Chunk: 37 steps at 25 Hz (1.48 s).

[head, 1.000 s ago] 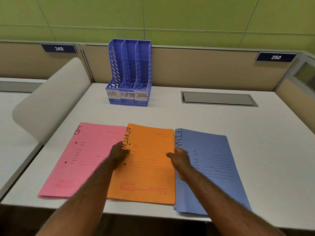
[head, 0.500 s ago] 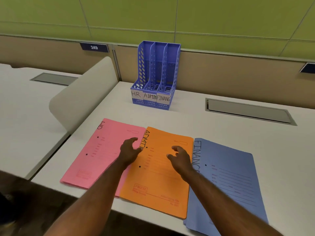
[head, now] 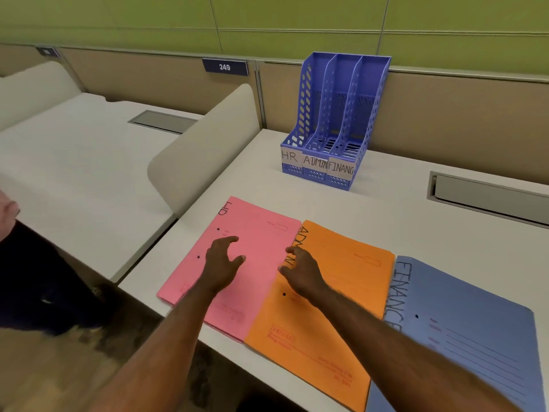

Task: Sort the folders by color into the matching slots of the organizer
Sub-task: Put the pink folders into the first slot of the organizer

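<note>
Three folders lie side by side near the front edge of the desk: a pink folder (head: 261, 242) marked HR, an orange folder (head: 341, 292) marked ADMIN and a blue folder (head: 463, 316) marked FINANCE. My left hand (head: 221, 264) hovers over the pink folder with loosely spread fingers, holding nothing. My right hand (head: 303, 270) is over the left edge of the orange folder, fingers relaxed, near the pink folder's right edge. A blue three-slot organizer (head: 335, 123) stands at the back, labelled HR, ADMIN, FINANCE, all slots empty.
A white desk (head: 386, 209) holds everything, with a grey cable hatch (head: 487, 197) at the right. A beige divider panel (head: 205, 147) separates it from the neighbouring desk (head: 74, 156) on the left. A tan partition wall runs behind the organizer.
The view has swung left. Both hands moved left: my left hand from the pink-orange seam onto the pink folder, my right hand from the orange folder's middle to its left edge.
</note>
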Motion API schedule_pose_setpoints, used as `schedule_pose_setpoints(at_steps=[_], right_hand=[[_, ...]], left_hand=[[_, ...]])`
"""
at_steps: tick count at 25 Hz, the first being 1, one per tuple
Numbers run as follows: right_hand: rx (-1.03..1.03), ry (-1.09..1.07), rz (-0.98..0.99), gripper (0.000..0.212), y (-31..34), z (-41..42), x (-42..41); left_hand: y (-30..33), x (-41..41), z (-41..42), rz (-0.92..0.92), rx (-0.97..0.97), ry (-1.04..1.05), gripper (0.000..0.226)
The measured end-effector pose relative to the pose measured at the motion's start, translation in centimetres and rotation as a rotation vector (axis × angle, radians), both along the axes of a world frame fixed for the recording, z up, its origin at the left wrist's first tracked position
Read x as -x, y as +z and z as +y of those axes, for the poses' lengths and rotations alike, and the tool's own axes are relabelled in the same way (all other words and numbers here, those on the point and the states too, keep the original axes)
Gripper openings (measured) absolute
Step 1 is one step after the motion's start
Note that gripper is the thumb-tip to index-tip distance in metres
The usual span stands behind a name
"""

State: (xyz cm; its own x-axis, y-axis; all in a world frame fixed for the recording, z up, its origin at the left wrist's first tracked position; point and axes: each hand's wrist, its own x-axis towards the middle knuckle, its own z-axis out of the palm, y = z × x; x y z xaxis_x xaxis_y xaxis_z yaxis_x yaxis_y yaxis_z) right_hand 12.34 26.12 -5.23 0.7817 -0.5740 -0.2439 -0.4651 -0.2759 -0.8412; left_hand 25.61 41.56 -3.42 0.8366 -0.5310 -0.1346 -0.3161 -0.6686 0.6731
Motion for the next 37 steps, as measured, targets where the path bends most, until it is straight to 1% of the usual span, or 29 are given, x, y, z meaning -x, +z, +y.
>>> schedule_pose_setpoints(at_steps=[4, 7, 9, 11, 15, 17, 19, 22, 25, 28, 31, 33, 37], right_hand=[[0.008, -0.008, 0.001, 0.051, -0.8, 2.1, -2.9], [0.054, -0.045, 0.022, 0.054, -1.3, 3.7, -5.4], [0.059, -0.090, 0.059, 0.062, -1.6, 5.0, -7.0], [0.067, -0.131, 0.105, 0.074, -2.1, 6.6, -8.5], [0.108, -0.232, 0.261, 0.101, -3.2, 8.8, -10.0], [0.147, -0.242, 0.341, 0.107, -3.6, 9.5, -10.2], [0.178, -0.237, 0.376, 0.108, -3.8, 9.7, -10.3], [0.172, -0.235, 0.367, 0.112, -3.9, 9.4, -10.5], [0.178, -0.243, 0.361, 0.114, -4.0, 9.2, -10.7], [0.200, -0.233, 0.370, 0.116, -4.2, 9.0, -10.8], [0.218, -0.219, 0.365, 0.120, -4.0, 8.4, -10.8], [0.221, -0.229, 0.313, 0.116, -3.4, 7.6, -11.0], [0.271, -0.356, 0.081, 0.096, -1.3, 4.7, -11.8]], left_hand=[[-0.4, -3.5, 1.7, -0.029, 0.036, -0.011, 0.052], [-1.1, -6.8, 3.0, -0.048, 0.061, -0.071, 0.051], [-1.7, -9.2, 3.8, -0.032, 0.081, -0.119, 0.049], [-2.5, -11.4, 4.6, 0.012, 0.100, -0.167, 0.049], [-3.4, -13.8, 5.0, 0.164, 0.059, -0.231, 0.056], [-3.6, -14.2, 5.0, 0.205, 0.047, -0.261, 0.059], [-3.9, -14.6, 4.7, 0.221, 0.055, -0.263, 0.062], [-3.9, -15.3, 4.3, 0.312, 0.136, -0.192, 0.061], [-3.4, -16.0, 4.0, 0.441, 0.264, -0.107, 0.051], [-3.6, -17.0, 3.7, 0.563, 0.250, -0.143, 0.038], [-3.8, -17.7, 3.5, 0.669, 0.272, -0.171, 0.037], [-3.5, -18.3, 3.5, 0.724, 0.327, -0.167, 0.037], [-1.8, -20.0, 2.5, 0.774, 0.471, -0.135, 0.039]])
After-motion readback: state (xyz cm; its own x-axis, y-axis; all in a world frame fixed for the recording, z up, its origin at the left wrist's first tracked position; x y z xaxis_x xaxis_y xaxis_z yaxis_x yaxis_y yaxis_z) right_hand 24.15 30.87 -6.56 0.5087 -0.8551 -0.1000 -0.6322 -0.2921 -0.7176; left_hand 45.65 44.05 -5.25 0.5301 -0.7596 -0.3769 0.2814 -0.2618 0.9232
